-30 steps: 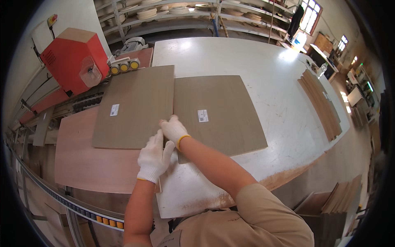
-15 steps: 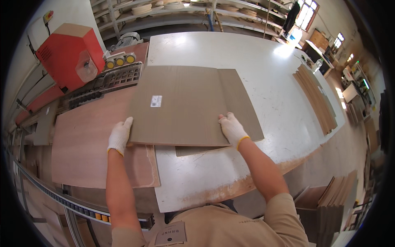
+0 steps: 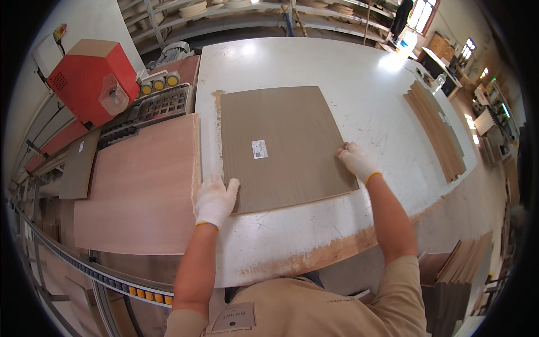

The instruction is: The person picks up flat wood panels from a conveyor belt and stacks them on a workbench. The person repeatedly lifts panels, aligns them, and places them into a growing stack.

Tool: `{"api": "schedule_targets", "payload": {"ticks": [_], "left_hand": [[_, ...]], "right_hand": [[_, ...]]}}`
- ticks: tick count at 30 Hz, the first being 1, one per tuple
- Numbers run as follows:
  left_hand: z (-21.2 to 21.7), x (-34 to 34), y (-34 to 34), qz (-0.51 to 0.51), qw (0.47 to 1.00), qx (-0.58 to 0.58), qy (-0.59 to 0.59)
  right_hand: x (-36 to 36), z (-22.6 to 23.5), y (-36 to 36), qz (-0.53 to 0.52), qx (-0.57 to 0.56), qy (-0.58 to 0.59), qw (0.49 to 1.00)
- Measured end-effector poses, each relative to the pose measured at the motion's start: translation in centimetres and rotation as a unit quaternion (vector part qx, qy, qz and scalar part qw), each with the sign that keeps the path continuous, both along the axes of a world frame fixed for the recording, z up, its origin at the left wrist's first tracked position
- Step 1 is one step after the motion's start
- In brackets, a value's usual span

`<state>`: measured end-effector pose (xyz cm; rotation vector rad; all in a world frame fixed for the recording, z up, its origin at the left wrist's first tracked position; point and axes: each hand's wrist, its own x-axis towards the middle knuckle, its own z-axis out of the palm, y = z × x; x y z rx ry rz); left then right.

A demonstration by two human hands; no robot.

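A flat grey-brown wood panel (image 3: pixel 286 143) with a small white label (image 3: pixel 259 149) lies on the white worktable (image 3: pixel 269 241) in front of me. Both my hands wear white knit gloves with yellow cuffs. At the panel's near left corner is my left hand (image 3: pixel 215 199), its fingers stretched out beside the edge and its thumb against the corner. My right hand (image 3: pixel 358 159) grips the right edge with bent fingers. The second brown panel seen lower down earlier is now hidden, apparently beneath this one.
Left of the table lies a large pinkish board (image 3: pixel 137 185), with a smaller brown panel (image 3: pixel 80 165) beyond it. A red machine housing (image 3: pixel 92 81) stands behind. Stacked brown strips (image 3: pixel 435 132) lie at the table's right, and upright boards (image 3: pixel 460 275) stand at lower right.
The labelled panel has moved right and come down, covering the lower panel. Both hands have shifted right with it, and my left fingers have spread out beside its edge.
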<state>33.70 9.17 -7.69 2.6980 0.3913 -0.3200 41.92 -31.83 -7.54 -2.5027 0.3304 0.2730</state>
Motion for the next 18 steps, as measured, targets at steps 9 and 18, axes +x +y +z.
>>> {"api": "schedule_targets", "payload": {"ticks": [9, 18], "left_hand": [[-6.0, -0.9, -0.5, -0.049, 0.944, -0.259, -0.196], [-5.0, -0.6, -1.3, -0.013, 0.944, -0.290, -0.158]], "right_hand": [[-1.7, -4.9, 2.3, -0.039, -0.144, -0.097, 0.984], [-0.5, -4.9, 1.7, -0.085, -0.127, -0.128, 0.980]]}}
